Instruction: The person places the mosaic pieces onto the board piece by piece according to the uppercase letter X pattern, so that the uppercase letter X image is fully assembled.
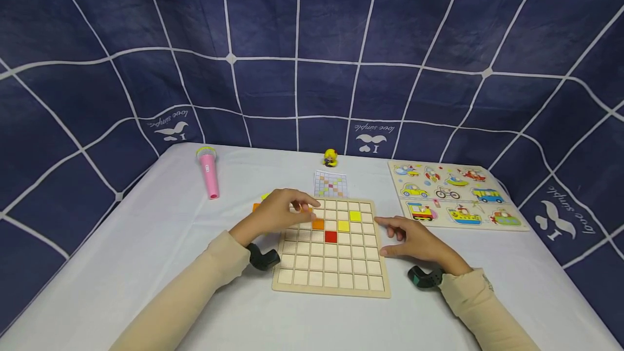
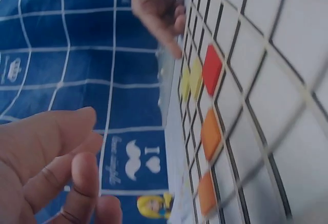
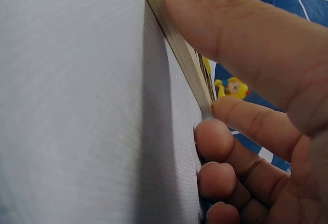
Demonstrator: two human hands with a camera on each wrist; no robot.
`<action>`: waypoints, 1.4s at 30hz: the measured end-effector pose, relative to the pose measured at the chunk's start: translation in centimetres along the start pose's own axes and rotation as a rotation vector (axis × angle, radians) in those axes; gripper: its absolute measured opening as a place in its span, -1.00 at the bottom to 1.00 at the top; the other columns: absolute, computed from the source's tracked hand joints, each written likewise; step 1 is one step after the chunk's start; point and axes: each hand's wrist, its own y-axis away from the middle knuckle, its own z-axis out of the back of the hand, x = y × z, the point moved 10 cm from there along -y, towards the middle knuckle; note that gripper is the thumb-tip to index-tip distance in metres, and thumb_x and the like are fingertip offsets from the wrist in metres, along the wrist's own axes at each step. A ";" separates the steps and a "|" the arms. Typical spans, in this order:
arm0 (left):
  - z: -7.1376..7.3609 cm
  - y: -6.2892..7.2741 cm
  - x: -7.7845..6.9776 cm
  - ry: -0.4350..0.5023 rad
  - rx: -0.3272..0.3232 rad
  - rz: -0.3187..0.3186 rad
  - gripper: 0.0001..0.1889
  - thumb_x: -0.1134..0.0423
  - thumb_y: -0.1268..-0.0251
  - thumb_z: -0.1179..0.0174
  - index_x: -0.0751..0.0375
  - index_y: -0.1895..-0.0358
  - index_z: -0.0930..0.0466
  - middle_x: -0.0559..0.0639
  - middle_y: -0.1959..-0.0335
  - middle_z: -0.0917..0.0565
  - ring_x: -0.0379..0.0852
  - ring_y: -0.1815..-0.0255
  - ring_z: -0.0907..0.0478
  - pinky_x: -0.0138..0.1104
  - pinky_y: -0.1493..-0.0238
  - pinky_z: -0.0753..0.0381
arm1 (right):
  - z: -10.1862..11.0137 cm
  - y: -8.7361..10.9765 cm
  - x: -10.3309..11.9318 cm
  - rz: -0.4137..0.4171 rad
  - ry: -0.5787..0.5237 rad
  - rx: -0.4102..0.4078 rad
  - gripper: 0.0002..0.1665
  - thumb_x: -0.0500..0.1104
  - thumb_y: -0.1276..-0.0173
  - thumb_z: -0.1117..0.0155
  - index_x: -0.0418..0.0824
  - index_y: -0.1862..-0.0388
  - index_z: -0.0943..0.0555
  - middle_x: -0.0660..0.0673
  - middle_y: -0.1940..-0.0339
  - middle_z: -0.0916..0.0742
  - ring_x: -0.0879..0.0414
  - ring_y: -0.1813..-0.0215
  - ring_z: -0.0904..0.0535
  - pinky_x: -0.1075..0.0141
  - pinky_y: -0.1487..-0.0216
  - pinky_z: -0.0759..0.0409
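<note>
A wooden grid board (image 1: pixel 336 277) lies on the white cloth in front of me. On it sit a red tile (image 1: pixel 331 237), two yellow tiles (image 1: pixel 343 226) toward the far right, and two orange tiles (image 2: pixel 210 134) in a diagonal toward the far left. Over the board's far left part hovers my left hand (image 1: pixel 280 211), fingers loosely bent; the left wrist view shows nothing between them. My right hand (image 1: pixel 414 237) touches the board's right edge with thumb and index fingertip, while its other fingers curl loosely beside it.
Loose orange (image 1: pixel 255 207) and yellow (image 1: pixel 265 196) tiles show partly behind my left hand. Beyond the board lie a printed pattern card (image 1: pixel 331 182) and a small yellow-haired figurine (image 1: pixel 330 158). A pink toy microphone (image 1: pixel 210 175) is at left, a vehicle puzzle board (image 1: pixel 450 194) at right.
</note>
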 end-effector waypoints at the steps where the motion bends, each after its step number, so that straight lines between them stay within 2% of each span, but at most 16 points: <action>1: 0.4 0.2 0.3 0.012 -0.015 -0.001 -0.69 0.22 -0.39 -0.48 0.17 -0.14 -0.83 -0.16 0.24 -0.71 -0.10 0.13 -0.60 -0.25 0.12 -0.57 | 0.0 0.0 0.0 0.000 -0.001 0.000 -0.11 -0.16 -0.23 -0.71 -0.48 -0.46 -0.54 -0.03 0.23 -0.53 0.18 0.25 -0.38 0.33 0.21 -0.36; 6: 2.1 1.6 1.7 0.057 -0.036 -0.009 -0.72 0.27 -0.42 -0.42 0.22 -0.13 -0.82 -0.07 0.16 -0.74 -0.08 0.10 -0.61 -0.21 0.05 -0.62 | 0.0 0.1 0.0 0.002 -0.010 -0.003 -0.11 -0.17 -0.23 -0.71 -0.48 -0.46 -0.54 -0.03 0.22 -0.53 0.18 0.26 -0.37 0.33 0.21 -0.36; 13: 3.2 3.4 5.0 0.058 0.057 0.021 -0.71 0.30 -0.48 -0.33 0.30 -0.17 -0.78 -0.02 0.11 -0.76 -0.08 0.17 -0.58 -0.28 0.07 -0.58 | 0.1 0.2 0.0 -0.011 -0.022 -0.007 -0.10 -0.17 -0.23 -0.71 -0.46 -0.47 -0.54 -0.03 0.22 -0.54 0.17 0.26 -0.38 0.33 0.22 -0.36; 18: 3.8 4.3 6.6 0.021 0.099 0.020 -0.75 0.31 -0.50 -0.32 0.29 -0.12 -0.79 0.02 0.04 -0.81 -0.10 0.17 -0.53 -0.32 0.06 -0.54 | 0.1 0.3 0.0 -0.019 -0.030 -0.006 -0.10 -0.17 -0.24 -0.71 -0.46 -0.47 -0.53 -0.04 0.22 -0.53 0.17 0.25 -0.37 0.33 0.21 -0.35; 22: 3.9 4.8 7.7 -0.010 0.127 0.045 -0.77 0.34 -0.45 -0.34 0.26 -0.09 -0.80 -0.06 0.10 -0.78 -0.12 0.17 -0.52 -0.34 0.07 -0.54 | 0.1 0.3 -0.1 -0.024 -0.029 -0.007 -0.10 -0.17 -0.24 -0.71 -0.47 -0.47 -0.53 -0.04 0.22 -0.53 0.17 0.25 -0.38 0.33 0.22 -0.36; 26: 3.9 5.2 8.5 -0.040 0.148 0.091 -0.75 0.35 -0.41 -0.36 0.23 -0.09 -0.78 -0.12 0.15 -0.71 -0.13 0.17 -0.54 -0.31 0.04 -0.56 | 0.0 0.2 0.0 -0.020 -0.027 -0.005 -0.10 -0.17 -0.24 -0.70 -0.47 -0.47 -0.53 -0.04 0.22 -0.53 0.17 0.25 -0.38 0.33 0.22 -0.36; 31: 3.6 5.6 9.3 -0.053 0.150 0.139 -0.72 0.38 -0.33 -0.43 0.23 -0.09 -0.78 -0.10 0.15 -0.71 -0.14 0.24 -0.53 -0.32 0.09 -0.54 | -0.1 0.2 0.0 -0.012 -0.026 0.000 -0.10 -0.16 -0.24 -0.70 -0.48 -0.47 -0.53 -0.04 0.22 -0.54 0.17 0.25 -0.38 0.33 0.22 -0.37; 36: 3.4 5.7 9.7 -0.080 0.134 0.148 -0.70 0.39 -0.25 -0.49 0.24 -0.05 -0.78 -0.10 0.17 -0.68 -0.16 0.33 -0.49 -0.35 0.19 -0.50 | -0.1 0.2 0.0 -0.014 -0.021 -0.002 -0.10 -0.16 -0.24 -0.71 -0.48 -0.47 -0.53 -0.04 0.23 -0.54 0.18 0.25 -0.39 0.33 0.22 -0.37; 42: 3.7 5.8 9.8 -0.107 0.114 0.139 -0.73 0.35 -0.24 -0.52 0.23 0.00 -0.79 -0.12 0.22 -0.65 -0.16 0.32 -0.49 -0.36 0.20 -0.51 | 0.0 0.1 0.2 -0.008 -0.017 -0.004 -0.10 -0.15 -0.24 -0.71 -0.48 -0.46 -0.54 -0.04 0.22 -0.54 0.18 0.25 -0.38 0.33 0.22 -0.37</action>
